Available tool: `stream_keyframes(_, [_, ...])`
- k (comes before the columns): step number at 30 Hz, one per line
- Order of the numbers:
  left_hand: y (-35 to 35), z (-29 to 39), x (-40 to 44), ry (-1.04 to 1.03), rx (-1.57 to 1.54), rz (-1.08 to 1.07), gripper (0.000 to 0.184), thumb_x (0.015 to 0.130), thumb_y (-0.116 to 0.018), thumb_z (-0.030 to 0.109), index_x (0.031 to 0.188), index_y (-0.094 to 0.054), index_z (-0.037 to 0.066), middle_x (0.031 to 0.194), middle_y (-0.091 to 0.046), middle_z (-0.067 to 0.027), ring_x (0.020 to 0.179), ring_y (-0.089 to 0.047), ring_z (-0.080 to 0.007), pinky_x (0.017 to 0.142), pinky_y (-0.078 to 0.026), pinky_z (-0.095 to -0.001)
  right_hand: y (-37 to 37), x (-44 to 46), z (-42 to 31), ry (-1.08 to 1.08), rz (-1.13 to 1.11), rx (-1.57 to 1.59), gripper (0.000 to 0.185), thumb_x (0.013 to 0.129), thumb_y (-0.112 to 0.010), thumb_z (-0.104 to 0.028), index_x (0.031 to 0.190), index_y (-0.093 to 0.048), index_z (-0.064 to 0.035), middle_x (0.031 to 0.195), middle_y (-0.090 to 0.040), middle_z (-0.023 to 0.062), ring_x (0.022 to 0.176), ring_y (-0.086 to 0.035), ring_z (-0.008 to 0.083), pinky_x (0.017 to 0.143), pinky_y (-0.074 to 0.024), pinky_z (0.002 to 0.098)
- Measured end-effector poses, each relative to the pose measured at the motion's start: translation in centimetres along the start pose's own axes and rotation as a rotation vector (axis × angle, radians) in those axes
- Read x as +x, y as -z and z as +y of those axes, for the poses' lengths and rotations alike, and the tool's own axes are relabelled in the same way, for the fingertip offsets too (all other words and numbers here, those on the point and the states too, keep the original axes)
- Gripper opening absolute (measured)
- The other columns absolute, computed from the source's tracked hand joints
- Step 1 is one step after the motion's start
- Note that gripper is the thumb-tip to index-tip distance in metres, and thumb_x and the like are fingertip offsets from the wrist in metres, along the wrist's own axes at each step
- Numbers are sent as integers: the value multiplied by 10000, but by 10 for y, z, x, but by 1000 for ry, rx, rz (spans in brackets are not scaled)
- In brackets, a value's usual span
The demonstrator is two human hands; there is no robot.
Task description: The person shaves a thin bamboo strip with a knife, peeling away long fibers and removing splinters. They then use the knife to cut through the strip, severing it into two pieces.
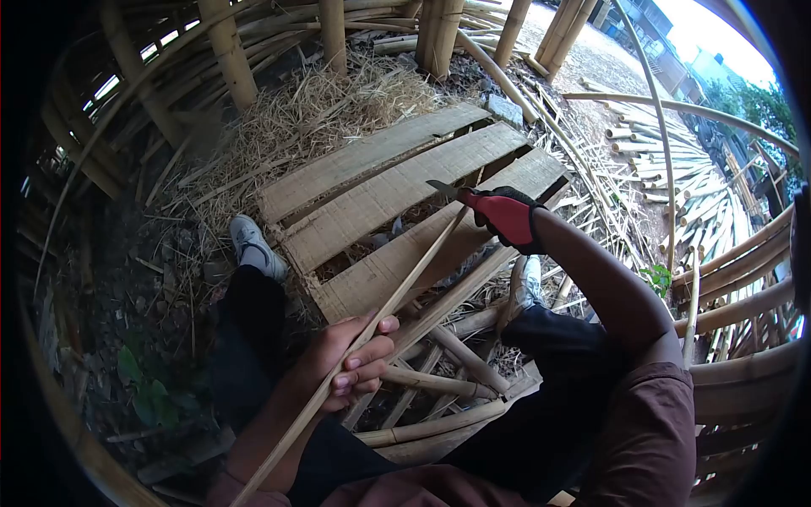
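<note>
A long thin bamboo strip (405,283) runs from the lower left up to the wooden slats. Bare fingers of my left hand (353,359) are wrapped round its middle. On my right hand (507,218) is a red and black glove, closed on the handle of a knife. The knife's dark blade (442,187) points left, close to the strip's upper end. Beneath the blade lies a slatted wooden platform (405,188) with gaps between its boards. Whether the blade touches the strip cannot be made out.
Dry shavings (296,127) are heaped behind the platform. Upright bamboo poles (226,55) stand at the back. Cut bamboo (701,182) is piled at the right. My shoes (258,247) flank the platform, and crossed bamboo pieces (439,384) lie below it.
</note>
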State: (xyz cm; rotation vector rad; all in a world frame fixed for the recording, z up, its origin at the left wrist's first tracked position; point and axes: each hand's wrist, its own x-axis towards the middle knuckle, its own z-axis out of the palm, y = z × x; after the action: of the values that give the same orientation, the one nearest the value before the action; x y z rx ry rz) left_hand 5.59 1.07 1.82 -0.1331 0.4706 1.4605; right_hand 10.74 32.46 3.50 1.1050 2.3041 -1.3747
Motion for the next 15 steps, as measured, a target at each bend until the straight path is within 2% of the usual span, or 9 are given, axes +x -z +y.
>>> stream_keyframes(3, [1, 2, 0, -14, -50, -16, 180, 1036, -246, 179, 993, -379, 66, 498, -383, 21, 295, -370, -72, 285, -225, -186, -10, -17, 0, -13, -50, 16, 516, 900, -520, -591, 727, -572, -108, 562, -419, -45, 426, -350, 75, 403, -279, 261])
stream_keyframes(4, [5, 2, 1, 0, -115, -61, 173, 1034, -243, 169, 997, -375, 64, 505, -390, 14, 299, -379, -77, 282, -234, -189, -19, -36, -16, -42, -148, 24, 501, 905, -520, -577, 737, -583, -109, 566, -424, -44, 428, -355, 74, 405, -283, 256])
stream_keyframes(7, [9, 0, 0, 17, -208, -110, 163, 1030, -234, 150, 1006, -368, 60, 519, -402, 3, 307, -398, -86, 278, -253, -193, -14, -9, -1, -19, -153, 77, 474, 907, -526, -542, 740, -605, -106, 571, -446, -34, 437, -377, 80, 409, -297, 268])
stream_keyframes(8, [9, 0, 0, 14, -234, -124, 160, 1028, -228, 141, 1010, -363, 58, 525, -407, -2, 312, -408, -91, 278, -263, -195, -12, 7, 6, -33, 21, -14, 454, 913, -531, -506, 749, -621, -92, 583, -476, -21, 447, -396, 89, 416, -304, 277])
stream_keyframes(11, [9, 0, 1, 11, -214, -133, 156, 1027, -223, 137, 1015, -357, 59, 525, -404, -4, 318, -417, -93, 281, -268, -196, -21, -20, -9, 14, 21, -96, 471, 909, -530, -518, 763, -634, -83, 593, -496, -10, 456, -404, 95, 426, -305, 279])
stream_keyframes(12, [10, 0, 1, 10, -216, -131, 156, 1027, -223, 137, 1015, -357, 59, 525, -404, -4, 318, -417, -93, 281, -268, -196, -29, -26, -9, 60, -106, 10, 475, 905, -534, -526, 757, -628, -85, 587, -487, -10, 456, -393, 93, 432, -305, 279])
stream_keyframes(13, [10, 0, 1, 17, -252, -146, 153, 1025, -224, 134, 1014, -357, 59, 526, -404, -4, 318, -415, -95, 282, -268, -197, -32, -40, -23, 24, -133, -61, 461, 900, -545, -520, 761, -632, -89, 583, -479, -16, 455, -399, 93, 430, -306, 279])
stream_keyframes(15, [10, 0, 0, 35, -282, -149, 151, 1024, -225, 130, 1013, -357, 59, 526, -403, -4, 317, -413, -96, 283, -268, -199, -26, -29, -19, -2, -130, -12, 456, 903, -555, -514, 757, -636, -90, 584, -484, -23, 456, -408, 92, 429, -303, 275])
